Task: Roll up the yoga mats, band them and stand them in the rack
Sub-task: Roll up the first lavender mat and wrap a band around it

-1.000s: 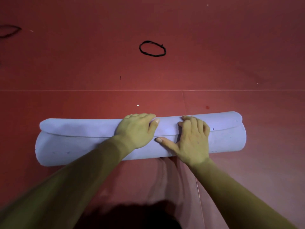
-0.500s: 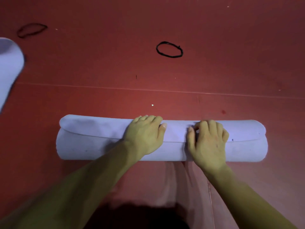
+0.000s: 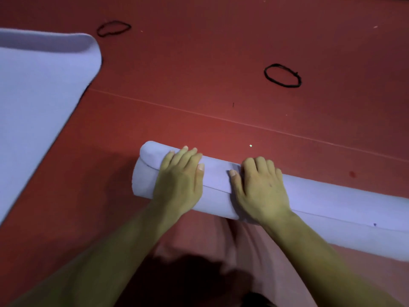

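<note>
A lavender yoga mat (image 3: 327, 209) lies fully rolled on the red floor, its loose edge on top; its right end runs out of frame. My left hand (image 3: 179, 180) lies on the roll near its left end. My right hand (image 3: 259, 189) lies on it just to the right. Both hands press down with fingers laid over the loose edge. A black band (image 3: 282, 75) lies on the floor beyond the roll. A second black band (image 3: 114, 28) lies farther back at the left.
A second lavender mat (image 3: 37, 103) lies unrolled at the left, its far end curled up. The red floor (image 3: 199, 63) has a thin seam line crossing just beyond the roll. My knees and a dark shadow sit at the bottom edge.
The view has swung left, bringing the unrolled mat and the far band into frame. Both hands have shifted toward the roll's left end and still press on it.
</note>
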